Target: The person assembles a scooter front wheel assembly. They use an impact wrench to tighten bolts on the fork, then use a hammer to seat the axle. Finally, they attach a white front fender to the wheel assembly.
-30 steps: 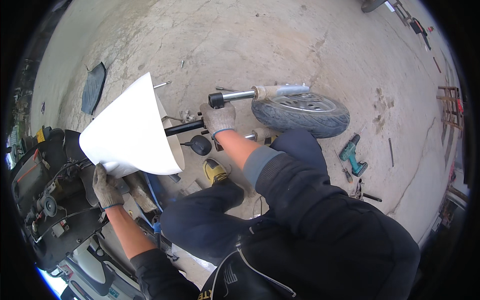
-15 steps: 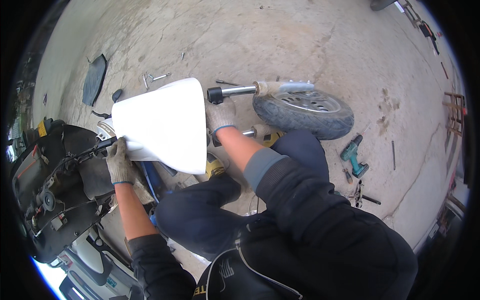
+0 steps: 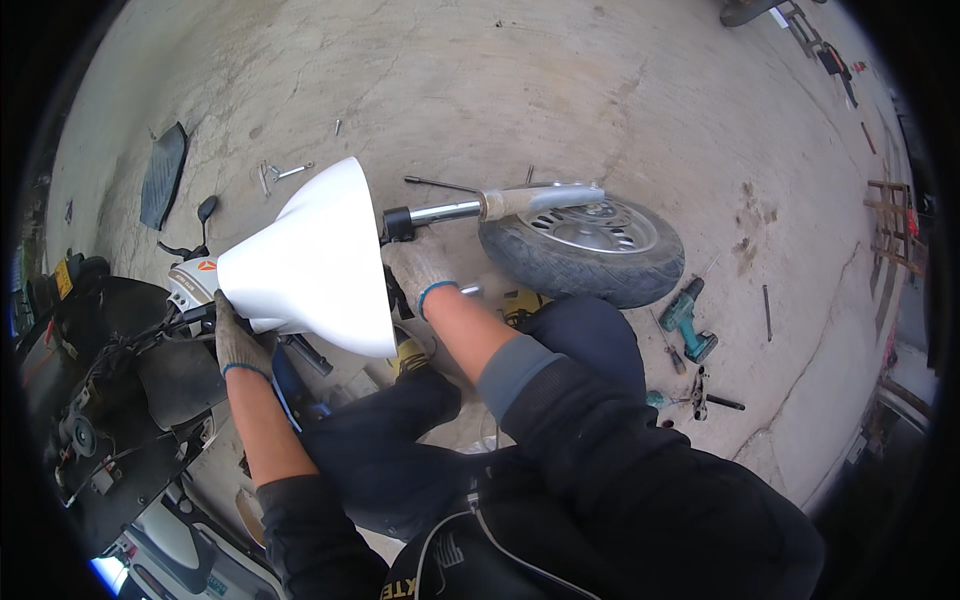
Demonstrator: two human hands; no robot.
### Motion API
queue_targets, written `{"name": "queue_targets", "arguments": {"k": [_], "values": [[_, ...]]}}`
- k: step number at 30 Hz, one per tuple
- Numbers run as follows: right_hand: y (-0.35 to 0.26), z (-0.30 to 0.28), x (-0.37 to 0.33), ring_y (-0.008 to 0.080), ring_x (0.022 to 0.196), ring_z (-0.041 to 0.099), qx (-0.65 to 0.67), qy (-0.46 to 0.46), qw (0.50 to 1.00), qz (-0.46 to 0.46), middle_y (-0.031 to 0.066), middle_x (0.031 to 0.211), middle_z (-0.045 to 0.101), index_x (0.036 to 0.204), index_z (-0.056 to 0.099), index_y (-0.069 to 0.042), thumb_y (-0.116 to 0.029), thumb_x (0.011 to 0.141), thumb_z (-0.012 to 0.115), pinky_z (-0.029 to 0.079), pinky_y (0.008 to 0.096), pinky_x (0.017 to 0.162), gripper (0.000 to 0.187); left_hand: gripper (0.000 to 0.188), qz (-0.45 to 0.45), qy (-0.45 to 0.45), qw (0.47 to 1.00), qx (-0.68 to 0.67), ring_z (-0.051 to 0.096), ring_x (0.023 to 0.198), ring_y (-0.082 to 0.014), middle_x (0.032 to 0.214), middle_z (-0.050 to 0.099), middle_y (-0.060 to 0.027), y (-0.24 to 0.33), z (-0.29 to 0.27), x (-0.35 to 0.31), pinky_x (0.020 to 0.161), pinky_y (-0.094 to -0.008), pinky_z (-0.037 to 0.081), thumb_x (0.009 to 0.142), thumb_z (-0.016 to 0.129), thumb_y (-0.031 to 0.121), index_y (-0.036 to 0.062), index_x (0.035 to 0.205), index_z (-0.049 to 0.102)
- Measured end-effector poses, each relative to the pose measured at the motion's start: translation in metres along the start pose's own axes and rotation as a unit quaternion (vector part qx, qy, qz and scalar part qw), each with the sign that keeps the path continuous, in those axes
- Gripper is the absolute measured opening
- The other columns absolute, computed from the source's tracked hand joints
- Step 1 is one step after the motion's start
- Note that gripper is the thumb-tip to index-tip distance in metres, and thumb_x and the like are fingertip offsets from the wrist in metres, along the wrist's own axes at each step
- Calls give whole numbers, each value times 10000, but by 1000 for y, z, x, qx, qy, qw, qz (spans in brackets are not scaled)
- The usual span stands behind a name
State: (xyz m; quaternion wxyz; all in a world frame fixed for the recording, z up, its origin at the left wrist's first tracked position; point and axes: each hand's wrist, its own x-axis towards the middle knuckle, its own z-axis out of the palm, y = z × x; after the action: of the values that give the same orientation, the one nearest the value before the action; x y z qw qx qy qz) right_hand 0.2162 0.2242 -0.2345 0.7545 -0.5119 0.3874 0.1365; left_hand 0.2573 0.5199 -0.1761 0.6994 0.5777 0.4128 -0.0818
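Observation:
A large white funnel-shaped shell (image 3: 310, 260) sits in front of me, its wide rim facing right. Its narrow end meets the scooter's handlebar cover (image 3: 195, 283). Gloved, my left hand (image 3: 240, 338) is closed at the underside of that narrow end, some fingers out of sight. My right hand (image 3: 425, 265), also gloved, reaches in by the wide rim, just below the black clamp (image 3: 398, 224) on the fork tube (image 3: 445, 212); the shell and clamp hide its fingertips. A front wheel (image 3: 590, 245) lies on its side with the fork.
The scooter's dark body (image 3: 110, 390) lies at left, a mirror (image 3: 207, 208) rising beyond the handlebar. On the concrete are a green cordless drill (image 3: 688, 320), a screwdriver (image 3: 672, 345), wrenches (image 3: 290, 171), a black rod (image 3: 440, 184) and a dark mat (image 3: 163, 175).
The white shell has tilted, showing more of its narrow end and the handlebar cover. My right hand has dropped slightly from the clamp. The whole view has shifted a little.

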Motion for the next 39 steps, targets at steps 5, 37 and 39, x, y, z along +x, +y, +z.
{"name": "queue_targets", "arguments": {"k": [5, 37, 39], "values": [[0, -18, -6, 254, 906, 660, 227, -37, 970, 80, 125, 995, 669, 1153, 631, 6, -112, 864, 711, 542, 392, 876, 322, 502, -15, 15, 999, 39, 661, 1218, -243, 1369, 681, -41, -9, -2, 39, 995, -440, 550, 1083, 472, 501, 164, 1425, 618], [-7, 42, 44, 261, 743, 627, 475, 26, 858, 196, 92, 783, 543, 853, 534, -50, -290, 1023, 574, 551, 425, 735, 297, 516, 134, -57, 983, -113, 630, 1289, -342, 1415, 661, -149, -30, -138, 98, 1095, -498, 517, 1094, 378, 406, 51, 1394, 602], [15, 41, 47, 260, 833, 687, 384, -8, 915, 122, 135, 904, 670, 993, 639, 11, -169, 947, 677, 565, 405, 782, 190, 520, 209, -70, 967, 125, 611, 1318, -334, 1433, 647, -136, -35, -132, 104, 1100, -520, 510, 1084, 379, 420, 79, 1416, 589]]}}
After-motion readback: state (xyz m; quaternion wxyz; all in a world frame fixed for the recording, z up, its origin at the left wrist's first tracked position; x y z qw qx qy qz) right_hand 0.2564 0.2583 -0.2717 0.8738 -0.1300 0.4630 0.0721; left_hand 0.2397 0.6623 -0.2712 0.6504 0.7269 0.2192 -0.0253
